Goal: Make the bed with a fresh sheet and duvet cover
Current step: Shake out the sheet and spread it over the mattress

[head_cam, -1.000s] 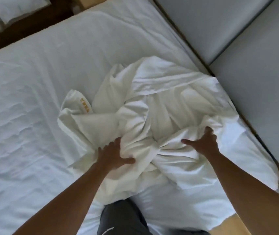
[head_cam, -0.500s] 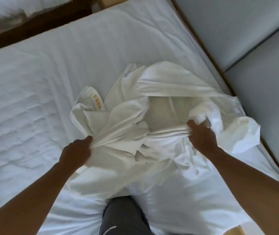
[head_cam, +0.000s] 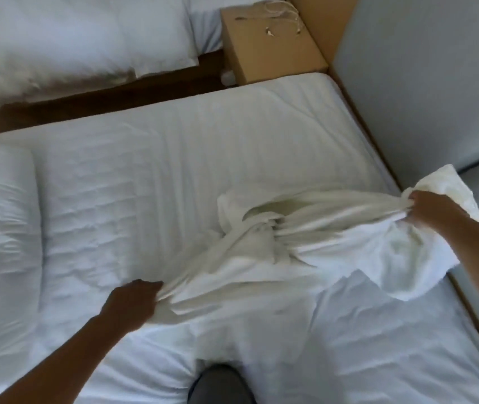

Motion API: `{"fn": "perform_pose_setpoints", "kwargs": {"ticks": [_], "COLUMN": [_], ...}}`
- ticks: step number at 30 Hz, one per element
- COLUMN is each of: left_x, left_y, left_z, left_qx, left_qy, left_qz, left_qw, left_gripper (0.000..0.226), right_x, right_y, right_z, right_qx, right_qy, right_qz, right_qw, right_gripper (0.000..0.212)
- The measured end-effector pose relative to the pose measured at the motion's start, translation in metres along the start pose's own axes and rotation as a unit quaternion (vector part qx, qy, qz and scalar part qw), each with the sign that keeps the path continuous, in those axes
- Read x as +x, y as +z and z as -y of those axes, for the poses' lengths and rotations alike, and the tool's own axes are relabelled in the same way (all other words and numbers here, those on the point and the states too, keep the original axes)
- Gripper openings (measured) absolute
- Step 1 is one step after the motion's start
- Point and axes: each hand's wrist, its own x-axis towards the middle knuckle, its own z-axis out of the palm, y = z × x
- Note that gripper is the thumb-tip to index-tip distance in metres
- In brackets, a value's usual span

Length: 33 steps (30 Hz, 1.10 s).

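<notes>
The left hand (head_cam: pixel 131 301) is clenched, fingers curled round a gathered bunch of the white sheet (head_cam: pixel 261 258) low on the mattress (head_cam: pixel 203 158), its knuckles resting on the mattress top. The right hand (head_cam: pixel 427 212) is also clenched, gripping another bunch of the same sheet at the mattress's right edge, with a loose corner fanning out past the fist, beyond the mattress. Between the two fists the sheet is drawn into a twisted, ropy band lying across the right half of the mattress, with a pocket gaping open near its middle. The fingertips of both hands are buried in the folds, and whether this cloth is the sheet or the duvet cover cannot be told. Motion blur softens the left part of the mattress, where a plump white roll of bedding (head_cam: pixel 2 228) lies, cut off by the frame. A knee in dark trousers (head_cam: pixel 220 383) presses on the mattress's near edge. The mattress wears a quilted white pad and sits in a light wooden frame (head_cam: pixel 360 126); grey padded panels (head_cam: pixel 422 83) rise beyond its right side. Past its far side run a dark floor strip (head_cam: pixel 115 91), a second bed (head_cam: pixel 72 39) with white pillows, and a wooden bedside cabinet (head_cam: pixel 270 45) with cables (head_cam: pixel 279 13) on top
</notes>
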Motion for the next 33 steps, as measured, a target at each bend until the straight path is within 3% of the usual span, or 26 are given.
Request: {"fn": "perform_pose_setpoints", "kwargs": {"ticks": [2, 3, 4, 5, 6, 7, 9, 11, 12, 14, 17, 18, 20, 23, 24, 26, 28, 30, 33], "left_x": [-0.023, -0.035, -0.038, -0.034, -0.022, -0.001, 0.049, 0.095, 0.115, 0.142, 0.162, 0.166, 0.169, 0.164, 0.163, 0.158, 0.148, 0.131, 0.088], "left_y": [0.025, 0.035, 0.047, 0.056, 0.061, 0.062, 0.059, 0.055, 0.059, 0.064, 0.066, 0.064, 0.066, 0.064, 0.067, 0.075, 0.087, 0.105, 0.131], "left_z": [-0.051, -0.077, -0.098, -0.113, -0.123, -0.125, -0.111, -0.094, -0.087, -0.081, -0.07, -0.067, -0.06, -0.06, -0.063, -0.067, -0.058, -0.029, 0.026], "left_qx": [0.01, 0.022, -0.032, -0.104, -0.177, -0.231, -0.271, -0.311, -0.318, -0.249, -0.141, -0.124, -0.193, -0.41, -0.424, -0.356, -0.263, -0.264, -0.23], "left_qy": [0.182, 0.277, 0.323, 0.311, 0.251, 0.16, -0.048, -0.187, -0.196, -0.15, -0.083, -0.07, -0.071, -0.098, -0.086, -0.044, -0.025, -0.081, -0.289], "left_qz": [0.0, 0.05, 0.132, 0.222, 0.229, 0.156, -0.017, -0.031, -0.014, 0.011, -0.023, -0.028, -0.01, 0.063, 0.079, 0.083, 0.048, 0.0, -0.004], "left_qw": [0.983, 0.959, 0.937, 0.918, 0.924, 0.947, 0.961, 0.931, 0.928, 0.957, 0.986, 0.989, 0.979, 0.905, 0.898, 0.93, 0.963, 0.961, 0.929], "left_gripper": [0.058, 0.053, 0.055, 0.057, 0.059, 0.061, 0.079, 0.113, 0.123, 0.114, 0.052, 0.039, 0.039, 0.07, 0.059, 0.026, 0.025, 0.027, 0.034], "right_x": [-0.006, -0.016, -0.028, -0.042, -0.055, -0.068, -0.1, -0.141, -0.159, -0.183, -0.186, -0.183, -0.174, -0.165, -0.165, -0.164, -0.155, -0.142, -0.131], "right_y": [0.026, 0.042, 0.059, 0.075, 0.092, 0.106, 0.141, 0.177, 0.194, 0.228, 0.259, 0.262, 0.259, 0.251, 0.249, 0.245, 0.237, 0.223, 0.207], "right_z": [-0.008, -0.011, -0.008, 0.004, 0.021, 0.043, 0.098, 0.152, 0.174, 0.202, 0.208, 0.203, 0.191, 0.176, 0.172, 0.168, 0.159, 0.143, 0.11], "right_qx": [-0.087, -0.093, -0.113, -0.147, -0.196, -0.221, -0.109, 0.07, 0.123, 0.145, 0.126, 0.131, 0.147, 0.104, 0.093, 0.124, 0.183, 0.168, 0.085], "right_qy": [0.084, 0.117, 0.132, 0.129, 0.1, 0.044, -0.116, -0.236, -0.249, -0.218, -0.107, -0.074, -0.037, -0.041, -0.048, -0.038, 0.024, 0.09, 0.121], "right_qz": [0.063, 0.075, 0.089, 0.107, 0.104, 0.081, 0.0, 0.021, 0.087, 0.234, 0.301, 0.291, 0.253, 0.143, 0.084, -0.014, -0.054, -0.01, 0.092], "right_qw": [0.991, 0.986, 0.981, 0.975, 0.97, 0.971, 0.987, 0.969, 0.957, 0.936, 0.939, 0.945, 0.955, 0.983, 0.991, 0.991, 0.981, 0.982, 0.985], "right_gripper": [0.051, 0.057, 0.061, 0.059, 0.052, 0.043, 0.03, 0.024, 0.03, 0.058, 0.092, 0.098, 0.102, 0.094, 0.09, 0.089, 0.099, 0.107, 0.085]}}
